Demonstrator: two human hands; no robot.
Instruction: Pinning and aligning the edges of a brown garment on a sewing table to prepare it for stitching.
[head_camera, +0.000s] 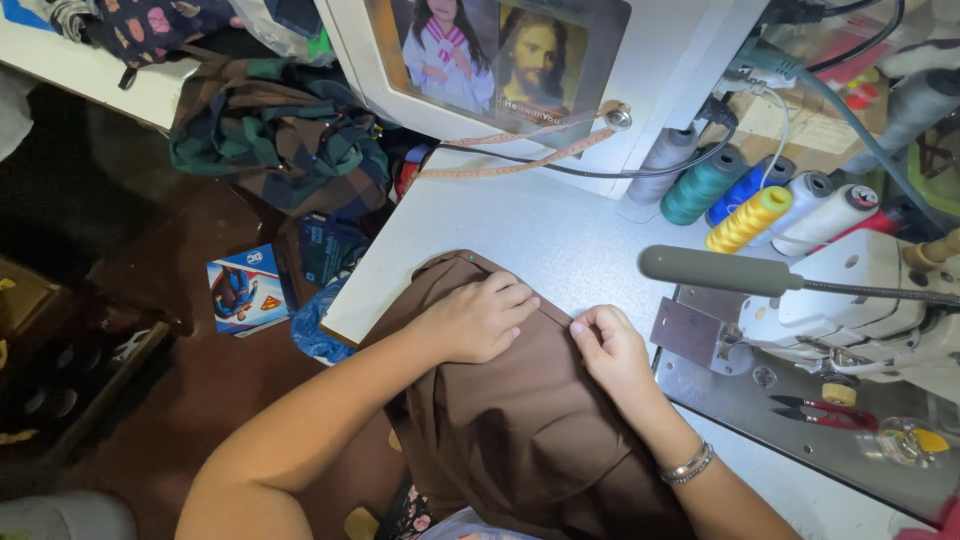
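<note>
Right hand (612, 352) fingertips pinched the brown cloth (510, 420) at its edge. Left hand (478, 320) lay curled, pressing the cloth flat, gripping nothing. Cloth hung over the table (560, 230) edge, near the sewing machine (850, 300) and thread spools (760, 195).

We look down on a brown garment (520, 420) spread over the edge of a pale worktable (540, 215). Our left hand (480, 318) lies flat on the cloth, fingers curled at a fold. Our right hand (612, 350) pinches the same fold just beside it, a silver bracelet (688, 464) on the wrist. A white sewing machine (850, 300) stands to the right, thread cones (748, 218) behind it and red snips (822, 412) on its metal plate.
</note>
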